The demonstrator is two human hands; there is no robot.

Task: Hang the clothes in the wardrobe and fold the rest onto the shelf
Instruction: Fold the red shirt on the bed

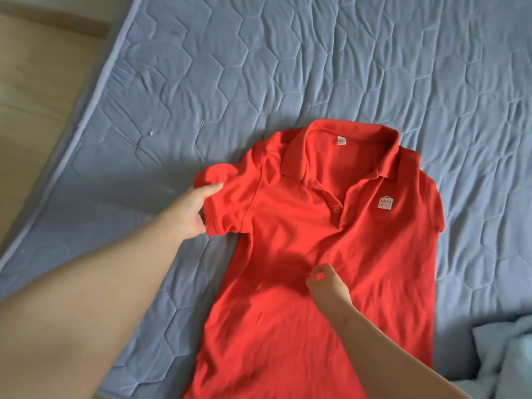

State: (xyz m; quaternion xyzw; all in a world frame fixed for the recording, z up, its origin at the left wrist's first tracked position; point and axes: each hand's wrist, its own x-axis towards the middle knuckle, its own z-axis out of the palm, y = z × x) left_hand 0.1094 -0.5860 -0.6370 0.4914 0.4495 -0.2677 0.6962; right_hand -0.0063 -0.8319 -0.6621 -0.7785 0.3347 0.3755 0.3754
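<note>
Along the lower edge of the frame, two bare forearms reach over a red short-sleeved knit polo shirt (288, 326). It is spread face up with its hem toward the viewer, presumably so that it can be smoothed before folding or hanging; which of the two is intended cannot be judged. At lower right, a pale blue crumpled cloth (509, 355) lies just beside the shirt, probably awaiting its turn. At centre, the right hand (328, 286) lies over the shirt's front, its fingers (329, 270) curled with thumb and forefinger close together; whether they pinch cloth or hold nothing cannot be told. Left of centre, the left hand (193, 210) grasps the hem of the sleeve (227, 203), thumb on top and fingers beneath, apparently to draw it flat or turn it inward. Right of centre, a white square chest patch (385, 203) reads "MINI SO". Higher, a small white neck tag (341, 141) inside the collar is too small to read. Beneath everything lies the blue-grey quilted bed (288, 53), serving as a flat working surface. A wooden floor (34, 82) shows at upper left.
</note>
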